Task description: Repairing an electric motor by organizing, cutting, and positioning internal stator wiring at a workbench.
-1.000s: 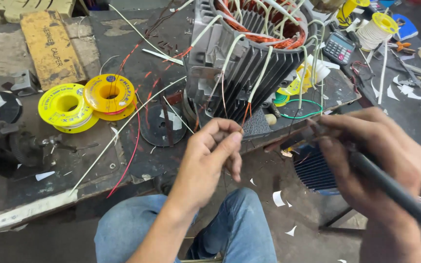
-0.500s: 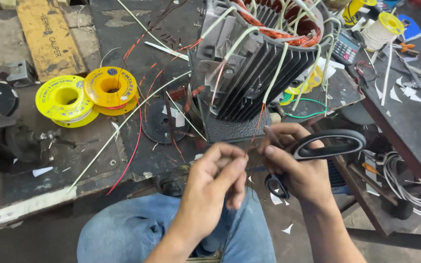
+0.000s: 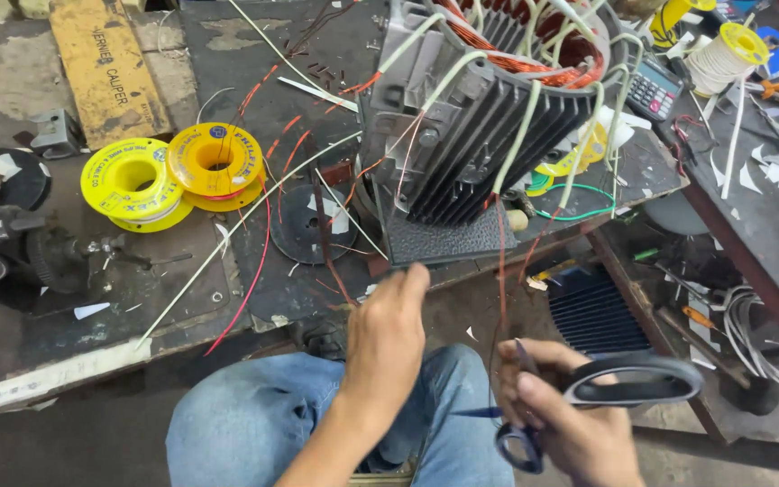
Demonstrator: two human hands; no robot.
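Note:
A finned grey motor stator (image 3: 480,135) with copper windings and pale sleeved leads stands on the dark workbench (image 3: 254,271). My left hand (image 3: 385,338) reaches up toward thin reddish wires (image 3: 501,271) hanging from the stator's front, fingers partly closed near a dark strand; whether it pinches one I cannot tell. Lower right, my right hand (image 3: 570,424) grips black-handled scissors (image 3: 628,383), their blades pointing left over my jeans-clad knee.
Two yellow spools (image 3: 173,176) lie on the bench's left part, beside a dark round disc (image 3: 308,225). A second table (image 3: 759,135) at right carries a calculator (image 3: 653,88), a thread spool and small tools. A finned black cover (image 3: 597,311) lies under the bench.
My right hand has dropped lower and to the right with the scissors. My left hand has opened out and reached up toward the hanging wires.

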